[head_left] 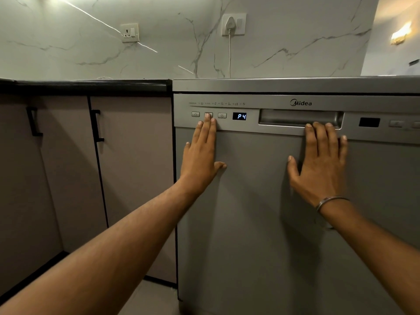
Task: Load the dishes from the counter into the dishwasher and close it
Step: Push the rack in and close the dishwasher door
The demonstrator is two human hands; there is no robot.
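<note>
Nearest, two bare forearms reaching forward from the bottom corners, a thin metal bangle (330,201) on the right wrist

Left hand (201,155) released and flat, fingers straight and close together, palm pressed on the grey dishwasher door (250,223) near its left edge; middle fingertip lying over the second button (208,115) of the control strip, thumb spread out to the right

Right hand (320,162) also released, fingers straight and a little spread, palm flat on the door, fingertips touching the lower lip of the recessed handle (300,118); grasping nothing, same as the left

Dishwasher (295,86) standing upright to the right of the cabinets, door fully shut and flush under its top panel; no dishes to see, inside hidden by the door

On the control strip a power button (195,114), a third button (222,115), a small lit display (239,116) showing "P4", the Midea logo (301,103) above the handle, a dark window (369,122) further right

To the left, two beige cabinet doors with black handles (97,126) under the black edge of the table (91,85)

Farthest, a marble-pattern wall (295,42) with an empty socket (129,32) and a second socket with a white plug (231,23), its cable hanging down behind the dishwasher
</note>
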